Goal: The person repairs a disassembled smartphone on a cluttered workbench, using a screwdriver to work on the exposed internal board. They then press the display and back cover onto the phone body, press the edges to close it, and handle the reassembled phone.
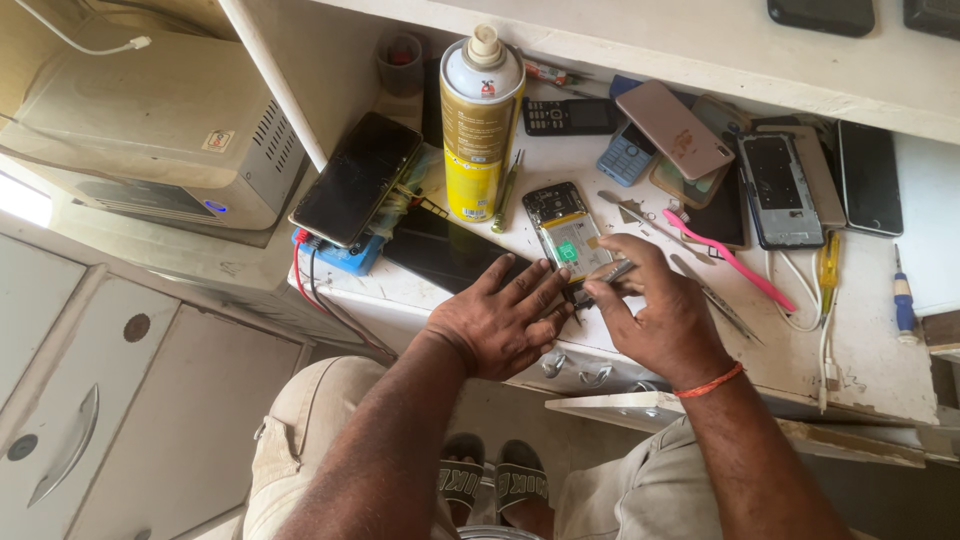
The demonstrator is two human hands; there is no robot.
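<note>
I'm seeing the opened phone (568,238) lying back-off on the white bench (880,340), so disassembly looks underway, nowhere near reassembled. My left hand (500,320) is pressing flat, fingers spread, gripping nothing. My right hand (655,310) is pinching a metal tool (607,277) at the phone's lower edge.

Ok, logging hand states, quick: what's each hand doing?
Left hand: open, flat on the bench.
Right hand: closed on a thin metal tool.
</note>
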